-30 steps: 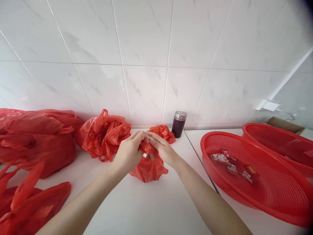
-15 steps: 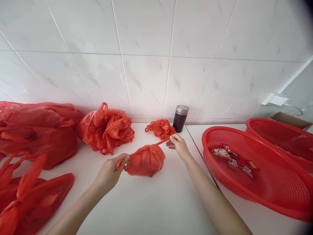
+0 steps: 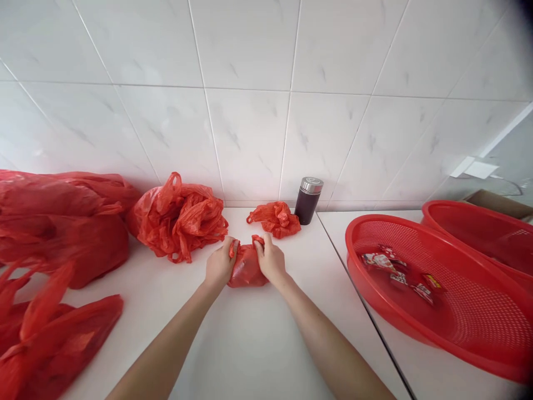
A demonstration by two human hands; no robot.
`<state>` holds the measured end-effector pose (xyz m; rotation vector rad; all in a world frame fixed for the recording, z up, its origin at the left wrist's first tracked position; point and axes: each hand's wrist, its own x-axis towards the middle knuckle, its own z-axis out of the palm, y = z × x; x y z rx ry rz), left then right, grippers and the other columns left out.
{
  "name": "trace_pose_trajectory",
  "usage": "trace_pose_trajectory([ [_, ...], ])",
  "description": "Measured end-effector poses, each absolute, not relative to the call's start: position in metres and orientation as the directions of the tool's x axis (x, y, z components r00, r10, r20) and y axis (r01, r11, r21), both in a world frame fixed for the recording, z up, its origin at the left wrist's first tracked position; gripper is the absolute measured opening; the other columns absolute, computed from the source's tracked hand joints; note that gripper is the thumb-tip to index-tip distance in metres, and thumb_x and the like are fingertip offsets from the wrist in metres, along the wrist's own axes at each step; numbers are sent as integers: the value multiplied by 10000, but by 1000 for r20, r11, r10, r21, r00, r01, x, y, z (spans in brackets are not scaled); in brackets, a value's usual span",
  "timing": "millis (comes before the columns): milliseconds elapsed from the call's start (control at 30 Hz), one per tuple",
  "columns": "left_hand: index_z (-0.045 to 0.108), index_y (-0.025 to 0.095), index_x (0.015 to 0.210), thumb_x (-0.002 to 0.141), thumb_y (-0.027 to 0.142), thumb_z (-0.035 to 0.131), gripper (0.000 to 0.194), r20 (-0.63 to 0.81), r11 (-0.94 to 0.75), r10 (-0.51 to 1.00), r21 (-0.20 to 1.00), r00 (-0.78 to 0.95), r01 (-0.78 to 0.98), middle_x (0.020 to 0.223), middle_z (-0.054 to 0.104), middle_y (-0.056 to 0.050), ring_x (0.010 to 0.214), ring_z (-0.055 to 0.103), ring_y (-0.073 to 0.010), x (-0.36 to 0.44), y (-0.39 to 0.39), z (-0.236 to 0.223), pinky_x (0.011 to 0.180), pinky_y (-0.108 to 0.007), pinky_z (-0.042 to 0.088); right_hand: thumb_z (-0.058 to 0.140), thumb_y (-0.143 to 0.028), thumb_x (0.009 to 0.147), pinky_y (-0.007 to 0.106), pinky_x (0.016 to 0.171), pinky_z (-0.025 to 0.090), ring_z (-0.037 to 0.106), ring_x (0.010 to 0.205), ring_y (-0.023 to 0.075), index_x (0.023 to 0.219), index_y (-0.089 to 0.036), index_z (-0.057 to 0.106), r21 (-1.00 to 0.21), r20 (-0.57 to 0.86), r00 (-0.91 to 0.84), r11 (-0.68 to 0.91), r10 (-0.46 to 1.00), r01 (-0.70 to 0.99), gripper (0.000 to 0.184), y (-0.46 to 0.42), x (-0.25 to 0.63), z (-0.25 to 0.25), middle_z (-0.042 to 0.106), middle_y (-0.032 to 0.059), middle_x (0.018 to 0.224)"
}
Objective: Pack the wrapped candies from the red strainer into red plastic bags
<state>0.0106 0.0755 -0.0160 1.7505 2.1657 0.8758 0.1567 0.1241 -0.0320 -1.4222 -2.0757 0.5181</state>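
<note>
Both hands (image 3: 245,260) clamped on bag (image 3: 249,271) ends, 10 & 2 o'clock; looks soft, prob. light; hold there.

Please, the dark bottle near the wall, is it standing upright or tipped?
The bottle is upright: its silver lid is on top and its base rests on the table.
</note>
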Motion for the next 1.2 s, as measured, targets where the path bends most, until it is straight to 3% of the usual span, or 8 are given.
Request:
trace_pose_trajectory([
  [133, 587, 205, 984, 952, 330, 433, 201, 89, 151, 972, 475, -219, 867, 846, 668, -29, 728, 615, -181, 0, 85, -18, 710, -339, 467, 371, -351, 980, 260, 615, 325, 630, 776, 189, 1041, -234, 493, -562, 191, -258, 320, 947, 763, 180, 147, 171, -33, 681, 17, 868],
  [300, 599, 148, 1109, 918, 368, 544, 296, -67, 243, 970, 392, -236, 887, 1029, 646, -68, 860, 634, -179, -5, 101, -21, 771, -382, 534, 414, -330, 964, 267, 609, 313, 629, 765, 187, 1022, -226, 521, -511, 121, -214, 246, 969, 824, 160, 162, 174, -41, 687, 31, 872],
  [500, 599, 171, 1143, 909, 339, 567, 290, -227, 333, 935, 313, -270, 889, 1138, 627, -86, 962, 628, -203, -4, 115, -17, 826, -407, 534, 424, -321, 957, 283, 631, 341, 644, 790, 204, 1057, -223, 542, -455, 89, -183, 204, 979, 867, 184, 166, 169, -51, 695, 54, 873],
  [633, 594, 160, 1148, 906, 352, 568, 310, -225, 371, 923, 310, -312, 875, 1128, 629, -88, 962, 628, -209, 3, 108, -19, 827, -418, 530, 389, -345, 971, 286, 636, 345, 645, 762, 207, 1093, -219, 543, -442, 101, -157, 186, 982, 878, 233, 157, 169, -53, 694, 63, 843],
  [800, 585, 154, 1105, 933, 390, 494, 305, -91, 379, 922, 413, -377, 828, 971, 646, -65, 849, 626, -194, 12, 75, -29, 784, -404, 506, 405, -403, 956, 275, 613, 322, 629, 725, 203, 1063, -214, 570, -499, 124, -134, 178, 983, 848, 273, 142, 179, -53, 682, 59, 790],
  [1000, 519, 255, 856, 972, 404, 243, 335, 7, 327, 895, 669, -446, 667, 650, 583, -1, 619, 562, -195, 9, 16, -34, 580, -298, 409, 322, -440, 962, 273, 621, 331, 595, 727, 202, 944, -230, 581, -672, 139, -91, 161, 986, 723, 334, 134, 196, -56, 668, 41, 787],
  [1200, 499, 231, 790, 932, 533, 314, 381, 13, 210, 885, 881, -465, 424, 756, 637, -21, 692, 625, -180, 7, -27, -27, 640, -291, 510, 273, -457, 950, 277, 641, 396, 593, 675, 183, 824, -229, 508, -832, 153, -62, 163, 986, 530, 351, 138, 201, -59, 658, 21, 729],
])
